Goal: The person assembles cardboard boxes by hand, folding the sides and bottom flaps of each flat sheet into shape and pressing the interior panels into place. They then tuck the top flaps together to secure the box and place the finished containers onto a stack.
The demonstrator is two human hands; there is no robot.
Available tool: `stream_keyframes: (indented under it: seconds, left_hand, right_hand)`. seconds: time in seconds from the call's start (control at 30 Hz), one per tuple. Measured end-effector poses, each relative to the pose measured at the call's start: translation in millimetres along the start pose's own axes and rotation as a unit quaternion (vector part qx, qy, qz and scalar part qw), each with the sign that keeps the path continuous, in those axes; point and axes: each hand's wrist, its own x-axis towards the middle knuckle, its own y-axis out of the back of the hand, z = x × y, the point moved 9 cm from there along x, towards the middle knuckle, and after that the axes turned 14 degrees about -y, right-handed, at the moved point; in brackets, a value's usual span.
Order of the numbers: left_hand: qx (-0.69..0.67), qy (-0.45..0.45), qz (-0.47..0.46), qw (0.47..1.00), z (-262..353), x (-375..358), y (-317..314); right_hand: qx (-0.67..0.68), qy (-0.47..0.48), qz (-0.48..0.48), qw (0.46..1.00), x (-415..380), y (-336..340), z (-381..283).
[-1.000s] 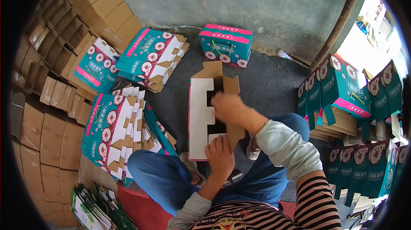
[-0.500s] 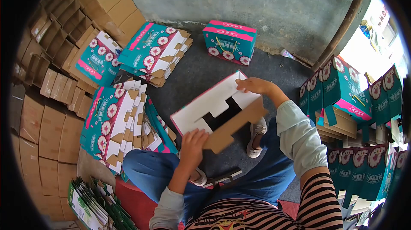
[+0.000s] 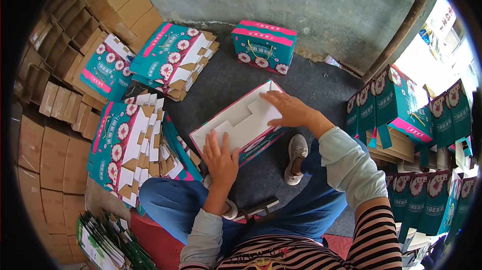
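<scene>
Between my knees is a teal and pink gift carton (image 3: pixel 238 122), its white inner flaps folded inward and interlocking over the opening. My left hand (image 3: pixel 221 162) lies with fingers spread on the flaps at the carton's near left end. On the far right end, my right hand (image 3: pixel 292 112) rests with its fingers stretched out over the white cardboard. Neither hand grips anything. Part of the teal printed side shows below my right hand.
A finished teal carton (image 3: pixel 264 46) with a cord handle stands by the wall. Flattened cartons (image 3: pixel 118 144) are piled left, near stacked brown boxes (image 3: pixel 52 154). More teal cartons (image 3: pixel 396 101) stand at right. A small dark metal piece (image 3: pixel 258 209) lies between my feet.
The brown-sided flap that stood up has been folded down, so the dark gap in the carton is covered. Both hands have shifted inward onto the white flaps.
</scene>
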Motion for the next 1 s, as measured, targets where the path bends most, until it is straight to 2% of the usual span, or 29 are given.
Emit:
stream_keyframes:
  seconds: [0.07, 0.2, 0.4, 0.5, 0.6, 0.7, 0.73, 0.77, 0.8, 0.83, 0.87, 0.9, 0.93, 0.97, 1.0]
  left_hand:
    - [-0.021, -0.031, -0.034, 0.999, 5.0, -1.4, -7.5]
    - [-0.021, -0.051, -0.049, 0.997, 5.7, -7.2, -22.6]
    - [-0.047, -0.061, -0.096, 0.992, 1.5, -10.2, -40.3]
    - [-0.077, -0.062, -0.094, 0.991, 1.4, -6.0, -37.0]
    - [-0.077, -0.05, -0.066, 0.994, 4.3, -6.7, -27.6]
    - [-0.144, -0.05, 0.058, 0.987, -2.3, -17.4, -7.5]
    - [-0.161, -0.027, 0.074, 0.984, -18.6, -20.3, -0.5]
    - [-0.09, -0.025, 0.092, 0.991, -32.7, -22.7, 14.3]
    - [-0.124, 0.06, 0.137, 0.981, -64.2, -30.3, 16.3]
    - [-0.206, 0.132, 0.134, 0.96, -103.1, -38.2, 2.2]
    - [-0.251, 0.245, 0.058, 0.935, -149.0, -53.7, -29.5]
    - [-0.365, 0.378, -0.003, 0.851, -163.6, -60.1, -44.1]
    - [-0.459, 0.497, -0.066, 0.734, -166.1, -71.9, -53.4]
    - [-0.52, 0.519, -0.132, 0.666, -168.2, -77.3, -71.8]
    - [-0.575, 0.535, -0.195, 0.587, -167.9, -86.2, -94.2]
  right_hand:
    - [-0.119, 0.085, 0.023, 0.989, -6.9, -15.4, -14.0]
    - [-0.158, 0.079, 0.001, 0.984, 0.5, -36.4, -11.2]
    - [-0.16, 0.058, -0.094, 0.981, 12.2, -60.0, 0.5]
    - [-0.158, 0.061, -0.094, 0.981, 14.8, -60.5, -0.1]
    - [-0.142, 0.052, -0.084, 0.985, 8.8, -51.5, -2.8]
    - [-0.045, 0.063, 0.002, 0.997, 4.3, -27.0, -2.7]
    - [-0.016, 0.002, -0.01, 1.0, 5.1, -7.9, -1.9]
    - [0.037, -0.038, 0.048, 0.997, 11.2, 3.2, 12.0]
    - [0.087, -0.086, 0.12, 0.985, 12.4, 20.7, 25.6]
    - [0.086, -0.133, 0.169, 0.973, 16.5, 25.4, 43.5]
    - [0.088, -0.176, 0.215, 0.956, 20.8, 25.5, 63.5]
    - [0.097, -0.224, 0.168, 0.955, 30.5, 10.9, 83.4]
    - [0.109, -0.269, 0.118, 0.95, 39.1, -5.9, 100.0]
    - [0.123, -0.311, 0.068, 0.94, 46.4, -23.3, 114.7]
    - [0.17, -0.318, 0.059, 0.931, 51.1, -33.0, 122.7]
